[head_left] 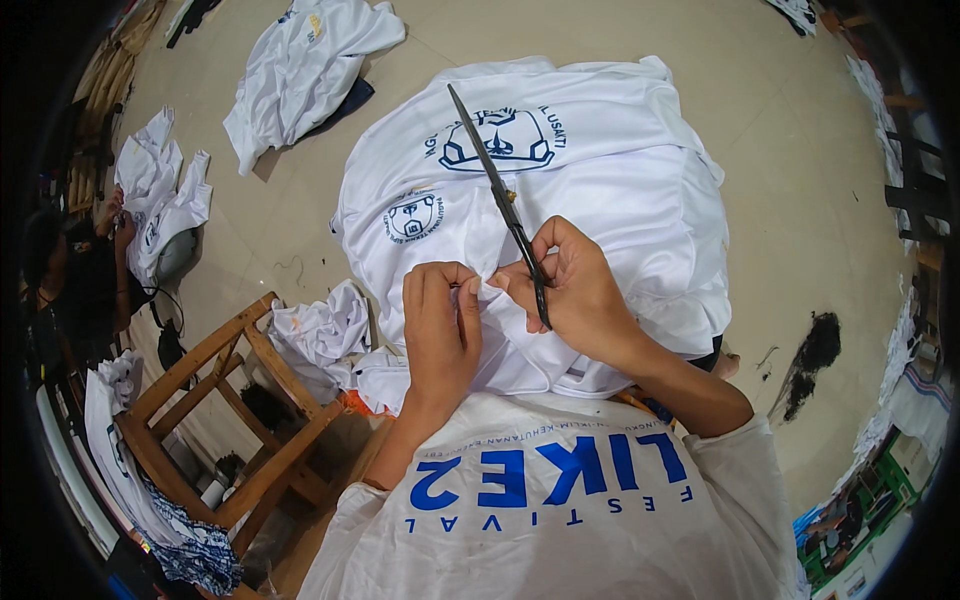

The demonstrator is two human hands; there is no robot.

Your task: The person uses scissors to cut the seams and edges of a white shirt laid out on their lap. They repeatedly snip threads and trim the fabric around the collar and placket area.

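A white shirt with dark blue printed emblems (620, 190) lies spread in front of me, bunched over something beneath it. My left hand (441, 318) pinches a fold of its fabric between thumb and fingers. Close beside it, my right hand (572, 290) has thumb and forefinger pressed to the same fold. Black scissors (500, 190) are tucked in the right hand, handles in the palm, blades pointing away and up to the left over the larger emblem. The exact bit of cloth between the fingertips is too small to make out.
A wooden stool frame (240, 410) stands at the left, with crumpled white cloth (325, 330) beside it. More white garments (305, 75) lie on the tiled floor (790, 180) at the far left. Another person (80, 260) holds white cloth there. A black clump (812, 360) lies at right.
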